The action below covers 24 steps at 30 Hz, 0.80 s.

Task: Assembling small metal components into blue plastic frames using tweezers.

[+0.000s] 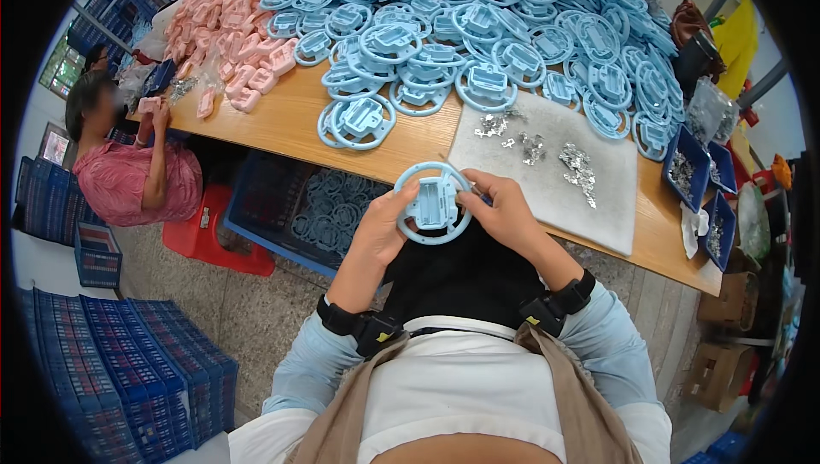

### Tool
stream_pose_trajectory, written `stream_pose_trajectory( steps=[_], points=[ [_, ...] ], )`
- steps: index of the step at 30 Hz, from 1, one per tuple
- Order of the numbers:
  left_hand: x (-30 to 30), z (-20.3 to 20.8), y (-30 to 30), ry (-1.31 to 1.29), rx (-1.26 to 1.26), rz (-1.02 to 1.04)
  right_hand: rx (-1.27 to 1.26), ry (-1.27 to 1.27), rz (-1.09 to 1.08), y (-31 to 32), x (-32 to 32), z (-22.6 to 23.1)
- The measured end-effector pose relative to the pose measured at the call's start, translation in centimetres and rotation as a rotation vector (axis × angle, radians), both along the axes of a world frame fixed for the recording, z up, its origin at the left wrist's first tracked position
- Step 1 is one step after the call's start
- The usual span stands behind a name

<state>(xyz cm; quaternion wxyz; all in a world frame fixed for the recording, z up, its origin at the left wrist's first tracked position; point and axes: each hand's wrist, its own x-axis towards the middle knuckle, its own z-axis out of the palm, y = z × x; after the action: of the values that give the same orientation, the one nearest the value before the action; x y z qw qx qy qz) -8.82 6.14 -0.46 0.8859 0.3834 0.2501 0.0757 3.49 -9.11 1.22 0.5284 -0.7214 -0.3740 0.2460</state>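
Above my lap, at the table's front edge, I hold a light-blue plastic toy steering wheel [433, 206] with a rectangular battery recess in its middle. My left hand [383, 223] is closed on its left rim, thumb on top. My right hand [506, 215] pinches the right side, its thumb and forefinger beside the recess. Whether a small piece sits between those fingertips I cannot make out. Just beyond lies a whitish foam mat [538, 195] with small piles of silvery metal contact pieces [578, 172].
A large heap of blue wheels [487, 24] covers the table's far side, with pink plastic parts [226, 24] to its left. Blue bins [683, 169] of metal pieces stand at right. A crate [256, 199] of wheels sits below. At left a person [132, 157] handles a pink part.
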Motion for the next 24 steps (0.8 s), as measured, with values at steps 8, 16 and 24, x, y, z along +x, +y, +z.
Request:
stream_pose_trajectory(
  steps=[8,16,24],
  points=[
    [-4.1,-2.0,1.9,-0.01,-0.097,0.13,0.106,-0.021,0.154,3.6,-2.2,-1.2],
    [-8.0,-4.6,3.6,-0.043,-0.06,0.362,-0.019,-0.154,0.395,7.7,-3.7,-2.0],
    [-10.3,-8.3,8.2,0.507,0.413,0.484,-0.174,-0.742,0.239,14.7,-0.5,-1.8]
  ],
)
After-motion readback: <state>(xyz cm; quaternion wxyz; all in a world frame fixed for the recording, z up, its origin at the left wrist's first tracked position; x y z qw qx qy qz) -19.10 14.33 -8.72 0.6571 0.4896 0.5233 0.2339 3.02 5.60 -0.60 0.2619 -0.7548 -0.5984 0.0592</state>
